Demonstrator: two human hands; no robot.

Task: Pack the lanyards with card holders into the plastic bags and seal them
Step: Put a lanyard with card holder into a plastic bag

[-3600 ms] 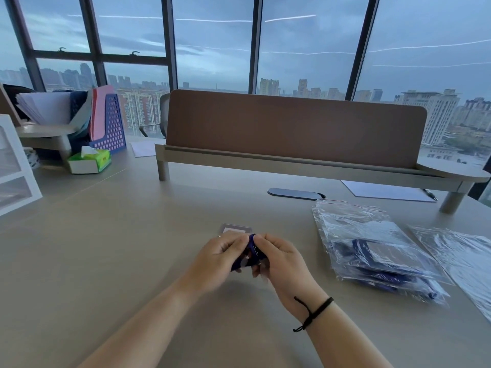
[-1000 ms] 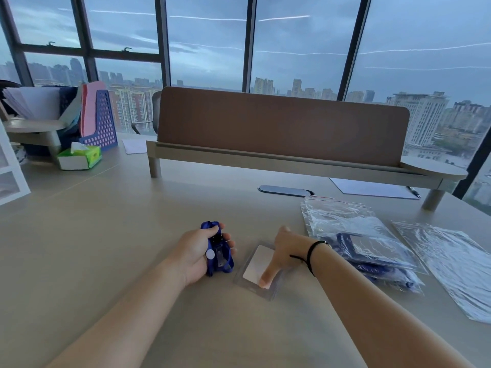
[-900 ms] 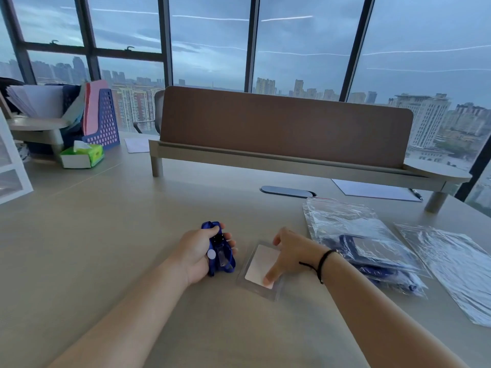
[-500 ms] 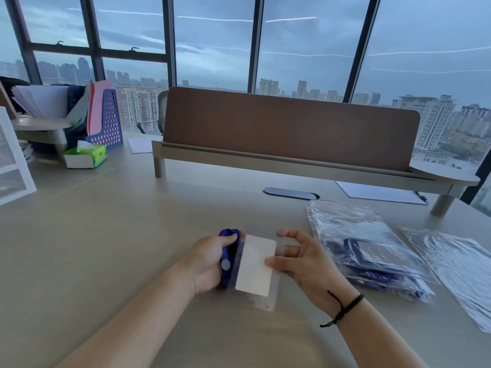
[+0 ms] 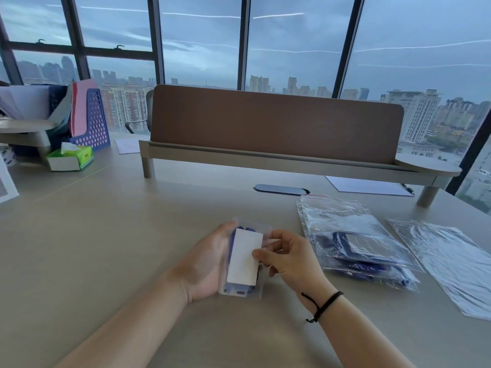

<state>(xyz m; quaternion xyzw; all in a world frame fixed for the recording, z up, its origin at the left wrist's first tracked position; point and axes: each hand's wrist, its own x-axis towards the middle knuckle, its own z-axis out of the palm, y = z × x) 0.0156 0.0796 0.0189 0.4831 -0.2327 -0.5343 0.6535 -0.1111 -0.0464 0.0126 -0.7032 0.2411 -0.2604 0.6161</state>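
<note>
Left hand (image 5: 210, 264) cradles the card holder (image 5: 244, 258) and blue lanyard (image 5: 233, 236); right hand (image 5: 289, 258) pinches the holder's right edge.

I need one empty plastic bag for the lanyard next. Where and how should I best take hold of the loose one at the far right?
Probably at its near left edge: the empty plastic bag lies flat and apart from the stack of packed bags. Come from the left with the right hand, pinching a corner, since the thin film offers no raised part.

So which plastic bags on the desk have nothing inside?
The flat empty bags farthest right, all clear and crinkly. The filled bags beside them, nearer the right hand, show blue lanyards and card holders inside.
</note>
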